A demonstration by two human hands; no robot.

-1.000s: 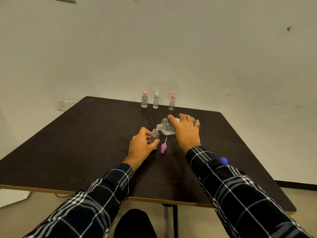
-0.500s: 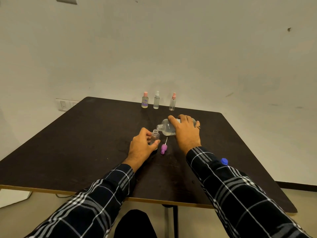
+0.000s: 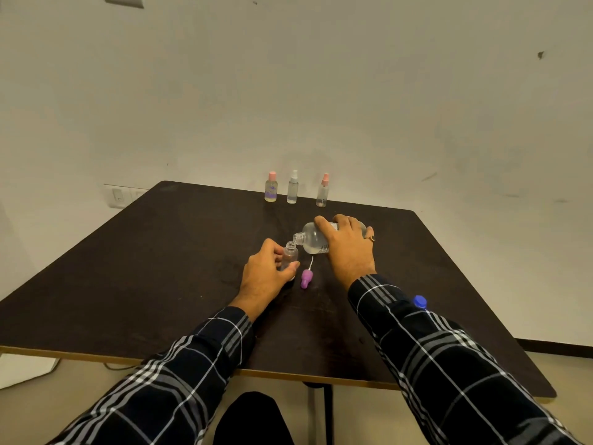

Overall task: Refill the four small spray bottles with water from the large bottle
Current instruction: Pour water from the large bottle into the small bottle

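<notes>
My left hand grips a small clear spray bottle that stands uncapped on the dark table. My right hand holds the large clear bottle tipped nearly flat, its open mouth just above and to the right of the small bottle's neck. The small bottle's purple spray top, with its white tube, lies on the table between my hands. Three capped small spray bottles stand in a row at the far edge: a pink-capped one with a purple label, a white-capped one and a pink-capped one.
A blue cap lies on the table beside my right sleeve. The wall rises right behind the table's far edge. A wall socket sits at the left, below table height.
The large bottle's mouth has lifted slightly away from the small bottle's neck. Both hands stay in nearly the same place.
</notes>
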